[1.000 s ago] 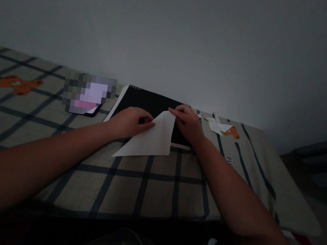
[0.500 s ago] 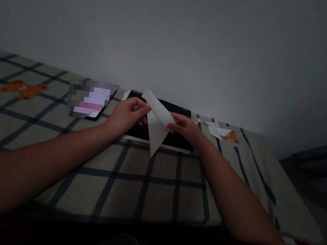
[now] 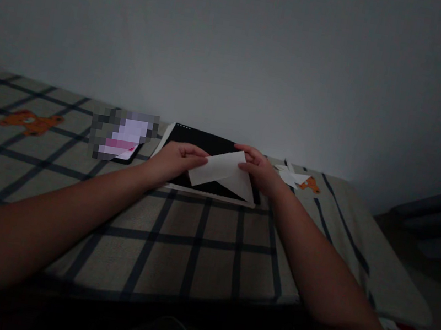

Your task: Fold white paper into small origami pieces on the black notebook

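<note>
Head view — left hand [image 3: 174,161] and right hand [image 3: 264,173] pinch folded, sharp-cornered white paper [image 3: 220,167] over a flat black notebook [image 3: 201,140].

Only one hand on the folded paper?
No, the left hand and right hand both pinch the folded paper, one at each side.

Table under checked cloth [image 3: 210,266], phone [image 3: 129,136] at left, black-covered pad [image 3: 197,137] mid-table, folded white paper [image 3: 291,178] at right

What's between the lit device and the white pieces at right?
Head view: the black pad, left hand and right hand holding folded white paper over it.
</note>
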The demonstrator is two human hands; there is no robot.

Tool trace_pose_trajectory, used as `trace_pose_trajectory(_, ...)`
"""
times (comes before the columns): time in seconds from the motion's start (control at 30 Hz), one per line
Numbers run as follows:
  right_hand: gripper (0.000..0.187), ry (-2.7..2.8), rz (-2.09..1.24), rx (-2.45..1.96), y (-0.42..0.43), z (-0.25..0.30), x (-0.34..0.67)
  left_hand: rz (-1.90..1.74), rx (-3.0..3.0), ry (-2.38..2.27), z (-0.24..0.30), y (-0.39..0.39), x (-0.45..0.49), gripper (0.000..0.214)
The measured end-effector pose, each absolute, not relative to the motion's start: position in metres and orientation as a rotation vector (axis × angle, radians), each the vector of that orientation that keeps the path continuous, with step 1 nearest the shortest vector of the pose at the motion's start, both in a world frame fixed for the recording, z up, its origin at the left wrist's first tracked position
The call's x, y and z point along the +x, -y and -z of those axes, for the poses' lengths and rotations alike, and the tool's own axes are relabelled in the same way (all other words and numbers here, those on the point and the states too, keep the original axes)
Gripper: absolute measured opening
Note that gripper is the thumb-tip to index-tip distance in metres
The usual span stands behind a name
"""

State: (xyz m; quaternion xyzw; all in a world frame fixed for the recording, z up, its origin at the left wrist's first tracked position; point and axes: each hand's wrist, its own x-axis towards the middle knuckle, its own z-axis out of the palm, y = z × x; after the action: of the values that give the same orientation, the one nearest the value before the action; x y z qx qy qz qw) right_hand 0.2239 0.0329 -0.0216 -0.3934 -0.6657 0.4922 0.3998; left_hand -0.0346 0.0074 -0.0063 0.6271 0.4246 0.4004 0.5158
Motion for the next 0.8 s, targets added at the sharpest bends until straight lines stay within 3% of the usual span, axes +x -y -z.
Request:
trace_pose_trajectory(0.07,0.063,1.608,-1.181,-1.028,-0.036,0.025,0.226,-0.966,1.507,-0.992,0.009,-0.008,-0.034,0.028)
trace_pose_trajectory(0.27,0.037,1.508,-1.056,-1.16,-0.043,0.027,0.229,-0.794,1.558,-0.869,0.011,-0.009,-0.036,0.037)
trace_pose_trajectory(0.43,0.037,1.468,-1.013,-1.088,-0.039,0.022,0.222,-0.732,1.514,-0.727,0.006,-0.004,-0.036,0.039)
trace_pose_trajectory(0.67,0.029,1.643,-1.006,-0.951,-0.021,0.018,0.196,-0.776,1.779,-0.729,0.004,-0.001,-0.036,0.055)
trace_pose_trajectory(0.8,0.02,1.821,-0.792,-0.945,-0.012,0.013,0.189,-0.817,1.838,-0.711,0.003,0.004,-0.033,0.053)
